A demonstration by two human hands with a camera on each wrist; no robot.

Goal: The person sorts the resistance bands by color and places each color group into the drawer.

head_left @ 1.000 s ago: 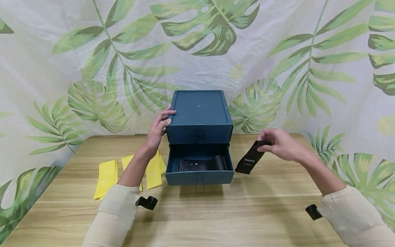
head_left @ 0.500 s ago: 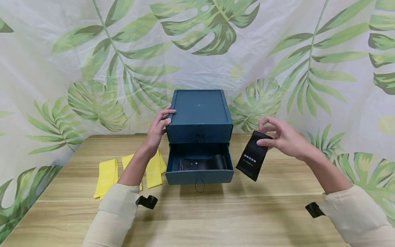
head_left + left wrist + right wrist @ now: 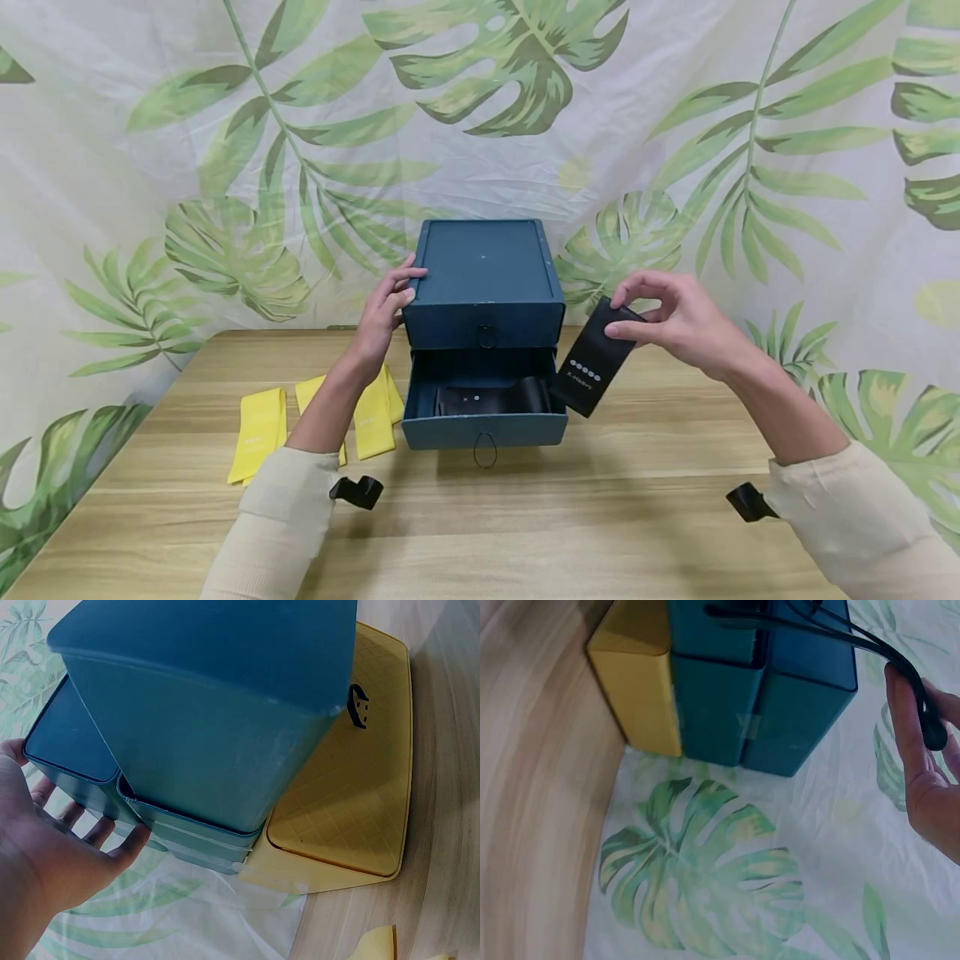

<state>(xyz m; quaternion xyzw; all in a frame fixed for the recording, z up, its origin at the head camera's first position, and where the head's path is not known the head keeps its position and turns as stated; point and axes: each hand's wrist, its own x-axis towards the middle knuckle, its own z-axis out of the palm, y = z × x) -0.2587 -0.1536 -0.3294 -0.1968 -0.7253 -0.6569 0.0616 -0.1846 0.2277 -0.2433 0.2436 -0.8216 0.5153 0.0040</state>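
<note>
My right hand (image 3: 682, 321) pinches one end of a black resistance band (image 3: 592, 358) printed "X-Heavy". The band hangs tilted, its lower end at the right front corner of the pulled-out drawer (image 3: 450, 429). Inside that drawer lies another black resistance band (image 3: 487, 400). In the right wrist view the held band (image 3: 900, 664) appears edge-on between fingers and thumb. My left hand (image 3: 384, 312) rests against the left side of the blue drawer unit (image 3: 487, 267), fingertips on its top edge. The left wrist view shows its fingers (image 3: 97, 832) extended along the wall.
Several yellow resistance bands (image 3: 258, 433) lie on the wooden table (image 3: 480, 533), left of the unit and partly behind my left forearm. A yellow drawer (image 3: 345, 772) forms the lowest tier in the left wrist view. A leaf-print cloth (image 3: 480, 167) hangs behind.
My right hand has lifted and moved left with the black resistance band, whose printed face has turned toward me. It now meets the drawer's corner in view. My left hand has stayed put.
</note>
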